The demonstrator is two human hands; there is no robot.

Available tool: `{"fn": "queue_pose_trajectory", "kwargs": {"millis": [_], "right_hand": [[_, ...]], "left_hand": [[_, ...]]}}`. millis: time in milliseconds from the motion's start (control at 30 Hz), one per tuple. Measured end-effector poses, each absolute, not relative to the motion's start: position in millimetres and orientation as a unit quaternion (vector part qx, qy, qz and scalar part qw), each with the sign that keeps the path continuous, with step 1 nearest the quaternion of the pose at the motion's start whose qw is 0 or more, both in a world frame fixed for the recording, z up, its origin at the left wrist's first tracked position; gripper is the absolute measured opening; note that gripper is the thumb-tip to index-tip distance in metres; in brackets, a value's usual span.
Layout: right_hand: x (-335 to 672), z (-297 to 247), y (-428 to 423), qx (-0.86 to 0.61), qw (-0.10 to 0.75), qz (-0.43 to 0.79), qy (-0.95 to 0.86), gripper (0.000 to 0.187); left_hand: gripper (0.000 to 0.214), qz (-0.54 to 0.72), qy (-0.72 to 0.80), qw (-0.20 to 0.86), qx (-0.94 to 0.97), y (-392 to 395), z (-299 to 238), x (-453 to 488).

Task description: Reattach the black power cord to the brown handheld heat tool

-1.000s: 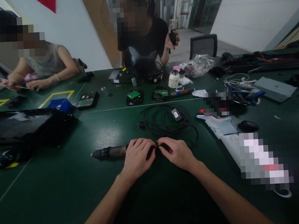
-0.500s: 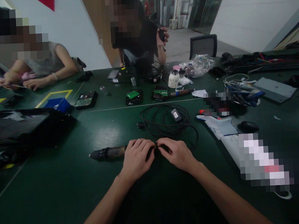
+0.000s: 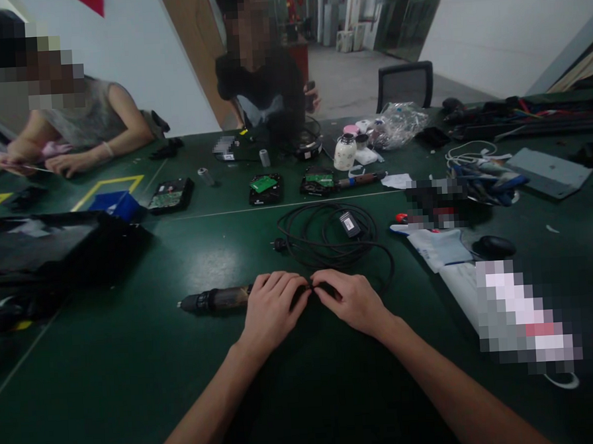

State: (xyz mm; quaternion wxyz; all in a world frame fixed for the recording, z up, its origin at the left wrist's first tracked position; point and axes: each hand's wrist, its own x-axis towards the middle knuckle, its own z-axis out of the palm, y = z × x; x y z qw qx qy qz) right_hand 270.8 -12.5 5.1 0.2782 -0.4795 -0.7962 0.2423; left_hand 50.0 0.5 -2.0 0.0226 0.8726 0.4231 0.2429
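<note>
A dark electric screwdriver [image 3: 216,299] lies on the green table [image 3: 135,376], tip pointing left. My left hand [image 3: 274,309] is closed over its rear end. My right hand [image 3: 350,302] is closed on the black cable where it meets the tool, fingertips almost touching the left hand's. The cable's coil [image 3: 332,237] with its small adapter [image 3: 349,224] lies just beyond my hands.
Three circuit-board drives [image 3: 265,187] lie in a row further back, with a white jar [image 3: 343,154] and a soldering iron [image 3: 361,179]. A black case [image 3: 54,251] sits at the left, a mouse [image 3: 494,246] and papers at the right. Two other people work across the table.
My hands stay on the screwdriver and cable, barely shifted. The person opposite has leaned left and lowered the hand with the dark object.
</note>
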Motion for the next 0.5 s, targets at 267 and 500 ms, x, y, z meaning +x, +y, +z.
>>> {"fn": "queue_pose_trajectory", "kwargs": {"millis": [267,500], "right_hand": [[270.3,5.6,-12.5,-0.480,0.275,0.246,-0.796,0.016],[270.2,5.8,-12.6,-0.477,0.281,0.242,-0.797,0.017]], "left_hand": [[0.017,0.237,0.420,0.038,0.875,-1.7,-0.2,49.1],[0.015,0.244,0.432,0.025,0.868,-0.3,-3.1,49.5]]}}
